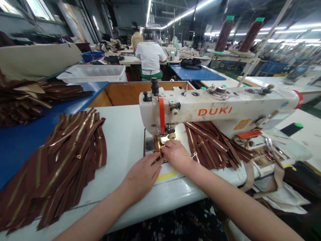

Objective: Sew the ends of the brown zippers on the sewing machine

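Observation:
In the head view, a brown zipper (157, 146) with gold teeth lies under the presser foot of a white DUKI sewing machine (185, 108). My right hand (177, 155) is closed, its curled fingers gripping the zipper's right side beside the foot. My left hand (142, 175) holds the near end, fingertips pressed together on the tape. The fingers partly cover the zipper, so its full length is hidden. A pile of brown zippers (72, 144) lies left of my left hand. More brown zippers (208, 145) lie behind and right of my right hand, partly under the machine arm.
Thread cones (225, 35) stand on a rack behind the machine. A tray of small tools (269, 155) sits at the right. Another zipper stack (32, 97) rests on a blue table (96, 89) at the left. A white bin (95, 72) and a seated person (150, 55) are ahead.

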{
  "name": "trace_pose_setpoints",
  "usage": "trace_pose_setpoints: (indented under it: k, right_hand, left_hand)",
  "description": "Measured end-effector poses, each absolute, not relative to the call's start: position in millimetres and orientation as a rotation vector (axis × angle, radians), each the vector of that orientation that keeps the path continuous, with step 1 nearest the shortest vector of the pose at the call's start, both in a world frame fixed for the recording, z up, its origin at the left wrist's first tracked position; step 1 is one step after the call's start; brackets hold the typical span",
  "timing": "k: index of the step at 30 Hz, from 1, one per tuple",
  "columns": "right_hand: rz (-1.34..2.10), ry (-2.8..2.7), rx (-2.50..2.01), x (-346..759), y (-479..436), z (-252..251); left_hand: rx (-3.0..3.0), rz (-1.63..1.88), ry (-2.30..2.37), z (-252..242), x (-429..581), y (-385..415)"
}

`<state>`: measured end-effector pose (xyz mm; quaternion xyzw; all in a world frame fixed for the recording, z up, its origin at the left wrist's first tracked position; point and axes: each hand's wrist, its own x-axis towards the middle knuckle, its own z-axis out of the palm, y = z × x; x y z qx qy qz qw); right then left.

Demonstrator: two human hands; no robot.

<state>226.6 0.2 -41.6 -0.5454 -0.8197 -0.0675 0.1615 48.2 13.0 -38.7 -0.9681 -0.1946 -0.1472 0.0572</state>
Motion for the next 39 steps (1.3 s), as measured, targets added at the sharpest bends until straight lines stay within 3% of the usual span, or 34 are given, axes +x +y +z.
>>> trace_pose_setpoints:
  k: [39]
  right_hand:
    - [-0.171, -2.266, -1.621, 225.7, 1.1, -42.8]
  left_hand:
    - [-3.013, -0.484, -0.949, -44.1, 54.7, 52.5]
